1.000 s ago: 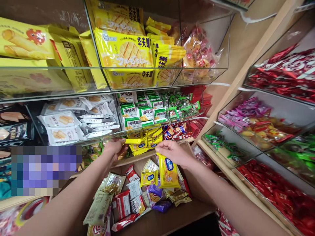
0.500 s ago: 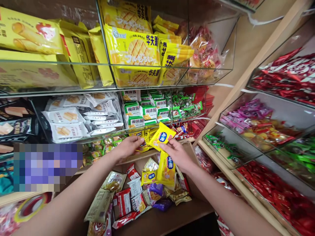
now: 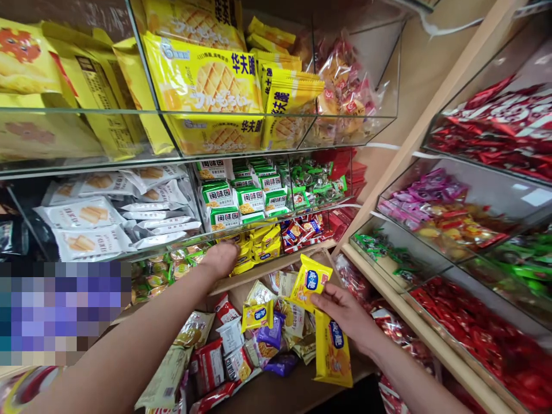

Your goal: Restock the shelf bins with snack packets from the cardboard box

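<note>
My right hand (image 3: 345, 310) pinches a yellow snack packet (image 3: 311, 282) with a blue label. A second yellow packet (image 3: 333, 351) of the same kind hangs below it from the same hand. Both are above the right side of an open cardboard box (image 3: 317, 397). My left hand (image 3: 222, 259) reaches into a low shelf bin, at the left end of a pile of small yellow packets (image 3: 263, 244); its fingertips are hidden there. Another yellow packet (image 3: 257, 315) lies in the box among red, white, purple and gold snack packets.
Clear-walled bins hold waffle packs (image 3: 224, 80), white wafer packs (image 3: 90, 213) and green-and-white packs (image 3: 250, 201). A wooden shelf edge (image 3: 375, 276) and candy bins stand at the right. A blurred-out patch (image 3: 60, 313) covers the lower left.
My right hand has moved right and down with the two yellow packets, away from my left hand. My left hand has shifted slightly within the bin. The view has turned a little.
</note>
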Motion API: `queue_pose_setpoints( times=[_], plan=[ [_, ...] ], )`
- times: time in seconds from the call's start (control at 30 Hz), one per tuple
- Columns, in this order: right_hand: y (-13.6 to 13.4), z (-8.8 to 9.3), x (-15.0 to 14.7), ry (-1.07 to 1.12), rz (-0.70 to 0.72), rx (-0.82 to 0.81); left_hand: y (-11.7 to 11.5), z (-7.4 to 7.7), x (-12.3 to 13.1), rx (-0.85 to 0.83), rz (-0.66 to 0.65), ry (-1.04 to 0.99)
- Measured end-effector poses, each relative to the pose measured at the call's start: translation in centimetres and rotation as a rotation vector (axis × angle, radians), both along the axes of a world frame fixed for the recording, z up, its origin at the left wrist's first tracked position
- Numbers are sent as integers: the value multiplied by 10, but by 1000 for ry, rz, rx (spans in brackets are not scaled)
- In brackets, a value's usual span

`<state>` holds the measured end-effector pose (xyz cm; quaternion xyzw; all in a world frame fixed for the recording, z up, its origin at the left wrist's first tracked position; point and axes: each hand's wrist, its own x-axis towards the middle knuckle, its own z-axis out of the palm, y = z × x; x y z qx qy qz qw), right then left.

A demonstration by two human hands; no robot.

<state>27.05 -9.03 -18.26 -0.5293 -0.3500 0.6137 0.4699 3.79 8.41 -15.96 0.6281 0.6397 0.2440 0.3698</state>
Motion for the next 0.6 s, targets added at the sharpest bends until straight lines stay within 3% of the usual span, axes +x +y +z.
queue_pose_setpoints(
  times=[0.1,0.2,0.33,0.47,0.6],
  plan=[
    [-3,-5,11,-2,-55,-11,-14,11,-22,61,-65,3],
    [2,-1,17,-45,-68,24,-32,19,-41,83,-46,-82],
    [22,15,8,-45,5,59,-48,20,-40,-63,-12,-341],
    [37,29,-12,4,72,108,-41,15,-25,-235,81,-498],
    [31,26,-14,7,85,93,-23,9,-16,-370,201,-486]
  ],
)
